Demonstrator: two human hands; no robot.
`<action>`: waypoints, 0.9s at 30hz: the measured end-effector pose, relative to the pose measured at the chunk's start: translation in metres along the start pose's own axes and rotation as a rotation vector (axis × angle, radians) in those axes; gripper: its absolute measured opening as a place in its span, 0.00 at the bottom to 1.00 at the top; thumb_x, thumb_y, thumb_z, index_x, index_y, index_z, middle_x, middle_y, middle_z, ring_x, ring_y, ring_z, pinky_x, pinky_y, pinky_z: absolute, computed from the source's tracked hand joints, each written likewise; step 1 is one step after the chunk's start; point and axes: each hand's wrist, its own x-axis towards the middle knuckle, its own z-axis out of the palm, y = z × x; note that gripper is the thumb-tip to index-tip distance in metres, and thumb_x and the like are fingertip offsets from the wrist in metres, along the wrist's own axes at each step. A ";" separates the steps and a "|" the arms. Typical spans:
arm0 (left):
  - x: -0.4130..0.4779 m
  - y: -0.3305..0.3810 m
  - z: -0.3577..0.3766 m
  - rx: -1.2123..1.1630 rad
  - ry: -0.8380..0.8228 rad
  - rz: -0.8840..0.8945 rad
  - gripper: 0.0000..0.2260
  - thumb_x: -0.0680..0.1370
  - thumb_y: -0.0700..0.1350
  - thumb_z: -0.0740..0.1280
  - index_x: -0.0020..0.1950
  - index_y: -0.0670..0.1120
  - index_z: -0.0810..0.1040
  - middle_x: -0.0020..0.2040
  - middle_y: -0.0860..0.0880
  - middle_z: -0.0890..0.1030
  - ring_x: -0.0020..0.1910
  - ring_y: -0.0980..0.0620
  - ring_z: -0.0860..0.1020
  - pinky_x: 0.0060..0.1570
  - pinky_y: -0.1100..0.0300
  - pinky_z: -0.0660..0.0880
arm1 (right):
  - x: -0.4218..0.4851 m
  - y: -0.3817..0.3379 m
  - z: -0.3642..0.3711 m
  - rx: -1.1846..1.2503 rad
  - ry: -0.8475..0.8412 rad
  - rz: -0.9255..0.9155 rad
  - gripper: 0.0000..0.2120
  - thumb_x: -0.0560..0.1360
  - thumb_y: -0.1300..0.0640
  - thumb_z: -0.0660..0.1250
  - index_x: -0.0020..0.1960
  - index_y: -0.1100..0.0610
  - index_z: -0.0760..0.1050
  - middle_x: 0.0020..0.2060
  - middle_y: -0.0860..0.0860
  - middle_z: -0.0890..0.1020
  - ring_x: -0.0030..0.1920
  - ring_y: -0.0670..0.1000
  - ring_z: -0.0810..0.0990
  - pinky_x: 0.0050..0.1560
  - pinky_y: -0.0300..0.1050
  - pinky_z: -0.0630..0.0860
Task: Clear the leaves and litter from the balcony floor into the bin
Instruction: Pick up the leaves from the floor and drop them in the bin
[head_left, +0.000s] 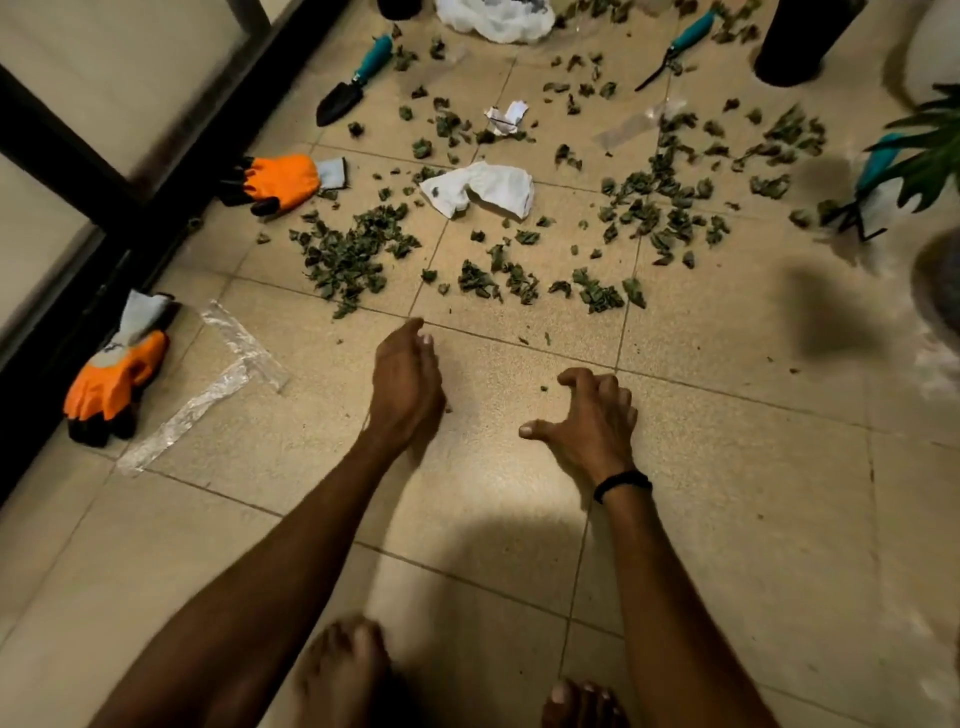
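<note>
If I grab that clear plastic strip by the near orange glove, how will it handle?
The clear plastic strip looks thin and crinkled, so it will probably flop and weigh almost nothing. It lies flat on the tiles, so lifting an edge may be fiddly.

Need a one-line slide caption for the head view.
Empty left hand and right hand reach down toward beige floor tiles, short of scattered green leaves and crumpled white paper.

Green leaves (345, 254); orange-grey gloves (117, 382); teal-handled black trowel (356, 78); beige floor tiles (727, 467).
</note>
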 end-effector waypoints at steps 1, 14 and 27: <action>-0.004 -0.005 -0.012 0.038 -0.013 0.011 0.13 0.86 0.46 0.57 0.61 0.41 0.78 0.53 0.43 0.82 0.51 0.48 0.78 0.53 0.55 0.74 | 0.007 -0.006 0.000 0.025 0.044 0.040 0.32 0.59 0.33 0.77 0.57 0.44 0.72 0.57 0.49 0.72 0.60 0.54 0.68 0.61 0.52 0.65; 0.015 0.017 0.000 0.109 -0.756 -0.011 0.09 0.73 0.48 0.75 0.49 0.51 0.77 0.42 0.53 0.81 0.43 0.50 0.79 0.42 0.59 0.74 | -0.003 -0.013 -0.023 0.474 0.126 0.044 0.03 0.75 0.61 0.72 0.47 0.60 0.80 0.43 0.53 0.80 0.39 0.36 0.74 0.33 0.19 0.66; 0.099 -0.024 0.018 0.171 -0.528 0.189 0.31 0.57 0.68 0.79 0.47 0.53 0.69 0.44 0.53 0.73 0.44 0.52 0.71 0.37 0.56 0.68 | 0.025 -0.010 -0.010 0.226 0.176 0.103 0.05 0.77 0.50 0.69 0.45 0.50 0.80 0.42 0.47 0.82 0.44 0.46 0.79 0.45 0.42 0.75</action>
